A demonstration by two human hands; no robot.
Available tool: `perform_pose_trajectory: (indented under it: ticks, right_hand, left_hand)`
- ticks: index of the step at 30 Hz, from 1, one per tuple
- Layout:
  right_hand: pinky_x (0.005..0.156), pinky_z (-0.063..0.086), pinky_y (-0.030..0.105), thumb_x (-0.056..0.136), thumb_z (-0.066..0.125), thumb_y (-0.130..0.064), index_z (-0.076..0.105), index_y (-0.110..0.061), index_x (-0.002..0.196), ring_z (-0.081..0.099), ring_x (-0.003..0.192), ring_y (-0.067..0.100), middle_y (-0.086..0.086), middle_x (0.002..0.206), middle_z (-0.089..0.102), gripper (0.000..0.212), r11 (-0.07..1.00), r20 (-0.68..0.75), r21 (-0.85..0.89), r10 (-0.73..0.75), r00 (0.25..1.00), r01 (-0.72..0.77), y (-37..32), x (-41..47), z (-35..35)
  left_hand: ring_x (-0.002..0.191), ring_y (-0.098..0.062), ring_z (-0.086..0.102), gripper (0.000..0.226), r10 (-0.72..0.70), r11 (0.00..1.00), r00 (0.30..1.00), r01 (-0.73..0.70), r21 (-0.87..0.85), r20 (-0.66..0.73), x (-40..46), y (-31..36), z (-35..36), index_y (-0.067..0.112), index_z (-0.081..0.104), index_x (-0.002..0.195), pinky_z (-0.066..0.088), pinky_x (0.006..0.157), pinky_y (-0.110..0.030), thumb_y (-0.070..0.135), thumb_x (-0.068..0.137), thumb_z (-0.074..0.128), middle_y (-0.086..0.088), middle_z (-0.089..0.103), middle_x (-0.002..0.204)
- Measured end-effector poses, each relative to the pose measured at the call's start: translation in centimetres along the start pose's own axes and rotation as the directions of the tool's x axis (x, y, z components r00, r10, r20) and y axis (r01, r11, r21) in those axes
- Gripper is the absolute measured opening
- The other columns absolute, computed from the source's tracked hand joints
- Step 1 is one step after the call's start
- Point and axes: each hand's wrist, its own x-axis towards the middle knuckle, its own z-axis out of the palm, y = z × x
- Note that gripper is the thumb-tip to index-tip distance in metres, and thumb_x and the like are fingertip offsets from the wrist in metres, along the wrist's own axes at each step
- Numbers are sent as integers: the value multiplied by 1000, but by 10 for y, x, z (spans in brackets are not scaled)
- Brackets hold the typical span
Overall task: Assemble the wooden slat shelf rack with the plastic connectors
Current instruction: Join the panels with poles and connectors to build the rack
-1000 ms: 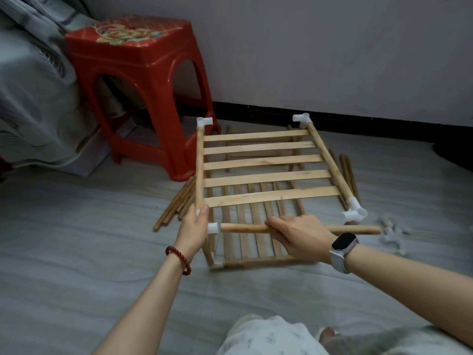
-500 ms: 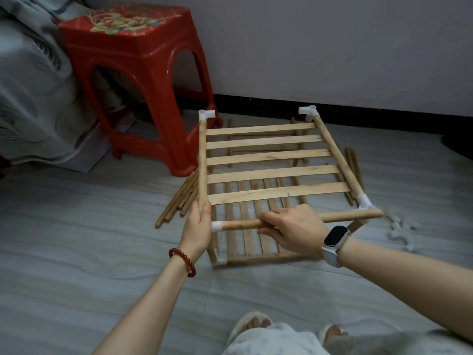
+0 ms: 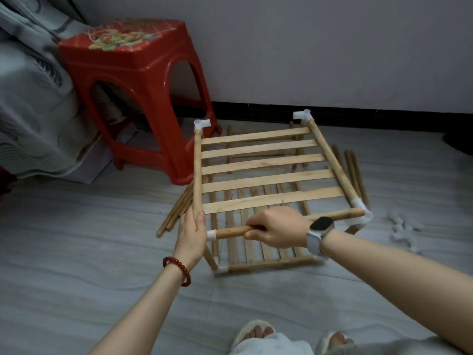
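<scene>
left hand (image 3: 191, 233): grip around rack corner (image 3: 196, 201) | right hand (image 3: 277, 228): grip clenching front dowel (image 3: 230, 231)

near-left connector (image 3: 211, 235): mostly behind left hand (image 3: 190, 233) | loose connectors (image 3: 403, 233): blurred, perhaps three

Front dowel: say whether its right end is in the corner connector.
In. The front dowel runs from the right hand into the white corner connector.
</scene>
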Motion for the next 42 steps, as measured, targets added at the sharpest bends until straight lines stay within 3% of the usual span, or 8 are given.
perform_pose_trajectory:
  ticks: [4, 8, 11, 16, 21, 35, 39, 42]
  right_hand:
    - [77, 47, 30, 99, 40, -35, 64, -21, 108, 56, 84, 14, -1, 93, 62, 29, 981, -214, 188, 80, 974, -40, 18, -30, -11]
    - [89, 41, 29, 95, 47, -11, 62, -6, 112, 54, 103, 22, 7, 105, 61, 23, 890, -637, 424, 424, 644, -168, 77, -65, -25]
    - [85, 38, 30, 97, 44, -15, 57, -2, 116, 53, 106, 29, 15, 113, 58, 27, 661, -453, 671, 725, 520, -337, 117, -85, -28]
    - [68, 47, 30, 96, 49, -33, 56, -10, 96, 60, 76, 18, 7, 84, 65, 24, 147, 45, 959, 763, 645, -241, 139, -99, -10]
    - [63, 38, 25, 92, 55, -21, 52, -14, 70, 51, 65, 14, 2, 66, 50, 23, 103, 129, 958, 682, 720, -269, 148, -90, 0]
    - [56, 32, 21, 98, 40, -38, 43, -17, 63, 40, 57, 8, -3, 61, 42, 41, 218, -79, 968, 730, 679, -122, 145, -106, 20]
    - [58, 32, 23, 97, 40, -41, 46, -14, 65, 40, 57, 10, -1, 61, 43, 43, 167, -65, 982, 753, 655, -94, 151, -107, 21]
    - [56, 32, 22, 98, 39, -40, 43, -15, 62, 38, 52, 9, -3, 57, 40, 44, 150, -67, 986, 749, 660, -69, 152, -106, 20]
  left_hand:
    - [134, -30, 29, 48, -35, 916, 989, 90, 390, -144, -3, 15, -1, 14, 28, 144, 25, 108, -47, 32, 100, 32, -14, 29, 146]
    - [135, -30, 33, 44, 394, 787, 916, -295, 542, -74, -5, 49, 21, 12, 49, 132, 21, 111, -58, 31, 93, 39, -12, 45, 137]
    - [131, -26, 40, 40, 534, 709, 838, -518, 478, 116, -4, 91, 61, 13, 56, 124, 27, 110, -52, 31, 93, 40, -8, 51, 131]
    - [145, -18, -6, 58, 456, 509, 730, -683, 524, 509, 29, 150, 138, 33, 12, 148, -1, 116, -53, 38, 97, 38, 6, 3, 158]
    - [143, -28, -15, 70, 368, 224, 597, -801, 555, 713, 67, 162, 195, 43, 0, 146, 0, 112, -63, 40, 94, 47, 3, -17, 156]
    - [144, -27, -15, 65, 277, 453, 654, -735, 505, 703, 67, 168, 202, 39, 24, 142, -7, 109, -62, 19, 88, 54, 8, -12, 157]
    - [128, -18, 39, 31, 619, 535, 567, -811, 236, 543, 30, 161, 177, 23, 58, 119, 38, 104, -45, 33, 91, 51, -1, 48, 132]
    - [82, -7, 57, 35, 489, 527, 586, -789, 317, 646, 4, 154, 167, 29, 58, 101, 51, 74, -29, 51, 96, 32, 13, 59, 87]
